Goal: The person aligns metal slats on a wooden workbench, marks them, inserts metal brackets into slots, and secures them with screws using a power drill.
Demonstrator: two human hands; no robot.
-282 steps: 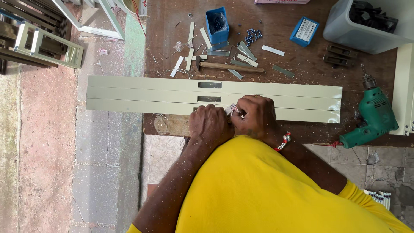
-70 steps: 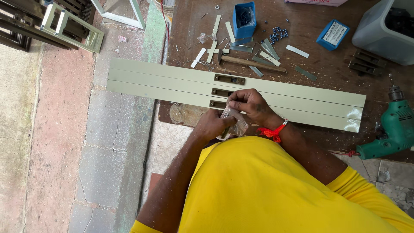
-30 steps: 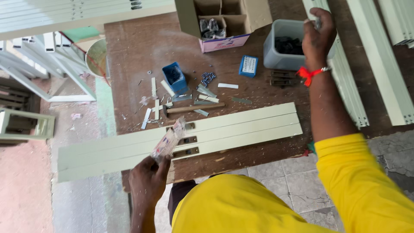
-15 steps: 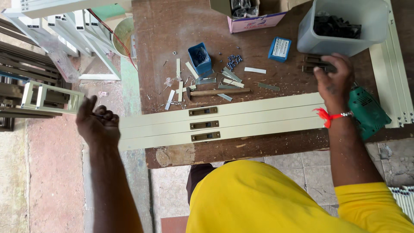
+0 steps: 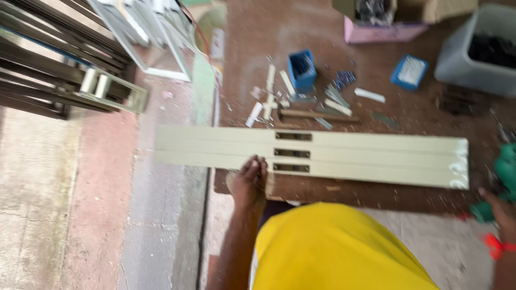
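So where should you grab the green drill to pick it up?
Probably by its handle, coming from the right. The green drill lies flat at the table's right edge, handle pointing toward the person, where the right hand already reaches.

A small blue box (image 5: 301, 70) stands on the workbench (image 5: 252, 48); beside it lie loose screws (image 5: 344, 79), with a grey bin (image 5: 478, 51) well apart.

Three long cream metal profiles (image 5: 371, 156) lie flat side by side across the brown workbench (image 5: 387, 70), slotted mid-length, overhanging its left edge.
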